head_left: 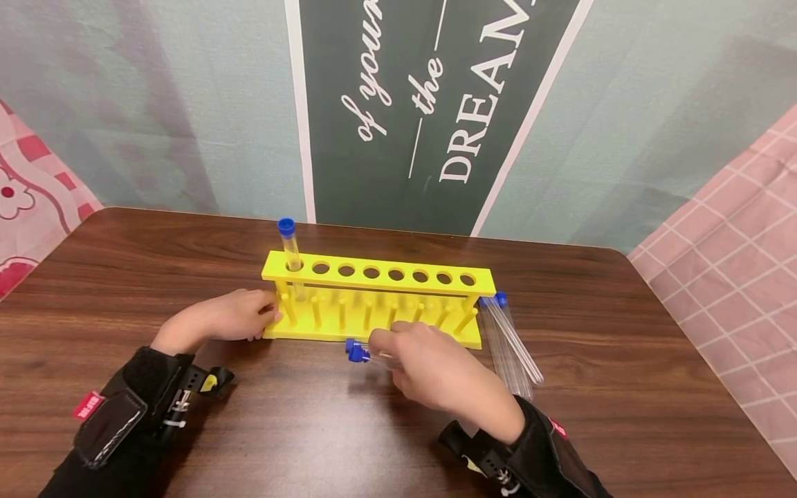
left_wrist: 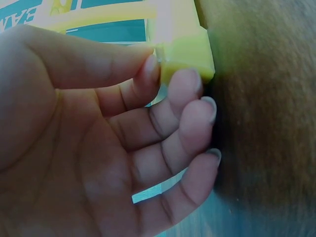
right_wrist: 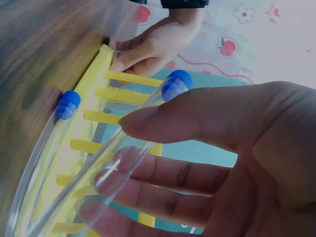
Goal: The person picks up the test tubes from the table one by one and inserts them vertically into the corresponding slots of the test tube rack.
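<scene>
My left hand (head_left: pixel 239 315) grips the left end of a yellow test tube rack (head_left: pixel 380 274), thumb and index finger pinching its lower corner in the left wrist view. The right hand (head_left: pixel 429 366) is in front of the rack, holding a clear test tube (right_wrist: pixel 116 148) with a blue cap (right_wrist: pixel 177 85) between thumb and fingers. Beside that, a second blue-capped test tube (right_wrist: pixel 39 143) lies along the rack's front edge. One test tube (head_left: pixel 290 250) stands in the leftmost hole, its blue cap (head_left: pixel 286 226) uppermost. The other holes hold no tubes.
More blue-capped test tubes (head_left: pixel 513 349) lie on the brown wooden table (head_left: pixel 598 415) at the rack's right end. Behind the table hangs a printed cloth (head_left: pixel 236 124) with lettering. Upright pegs (head_left: pixel 368 315) line the rack's front.
</scene>
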A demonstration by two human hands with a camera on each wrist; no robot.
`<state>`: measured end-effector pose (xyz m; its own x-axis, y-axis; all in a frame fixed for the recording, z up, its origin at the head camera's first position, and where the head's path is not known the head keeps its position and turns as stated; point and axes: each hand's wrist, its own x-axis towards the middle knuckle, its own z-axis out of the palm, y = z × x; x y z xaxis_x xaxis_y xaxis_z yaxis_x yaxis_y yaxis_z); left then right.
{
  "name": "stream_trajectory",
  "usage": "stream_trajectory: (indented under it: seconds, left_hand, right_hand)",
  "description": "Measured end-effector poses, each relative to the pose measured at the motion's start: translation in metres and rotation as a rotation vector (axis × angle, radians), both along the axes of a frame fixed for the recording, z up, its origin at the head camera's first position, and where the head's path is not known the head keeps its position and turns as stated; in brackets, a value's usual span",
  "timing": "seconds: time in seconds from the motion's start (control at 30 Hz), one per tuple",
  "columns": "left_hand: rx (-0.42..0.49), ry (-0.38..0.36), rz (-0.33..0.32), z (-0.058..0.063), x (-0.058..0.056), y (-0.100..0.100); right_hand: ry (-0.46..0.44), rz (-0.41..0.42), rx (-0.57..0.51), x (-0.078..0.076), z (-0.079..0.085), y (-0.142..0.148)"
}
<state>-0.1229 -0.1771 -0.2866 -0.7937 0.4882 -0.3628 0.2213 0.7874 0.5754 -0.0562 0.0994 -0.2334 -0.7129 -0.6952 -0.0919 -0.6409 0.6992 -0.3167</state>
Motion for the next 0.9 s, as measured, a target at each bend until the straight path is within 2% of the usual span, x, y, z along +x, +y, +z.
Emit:
stream_trajectory:
  seconds: [0.3, 0.6, 0.9]
  left_hand:
    - [-0.001, -0.01, 0.009, 0.0, 0.0, 0.0]
    - [-0.001, 0.002, 0.007, 0.0, 0.0, 0.0]
    - [-0.009, 0.001, 0.011, -0.001, 0.0, 0.0]
  right_hand:
    - [-0.07, 0.021, -0.143, -0.004, 0.005, 0.005]
    - [-0.068, 0.029, -0.227, -0.009, 0.01, 0.014]
    - [-0.196, 0.043, -0.348, -0.018, 0.014, 0.028]
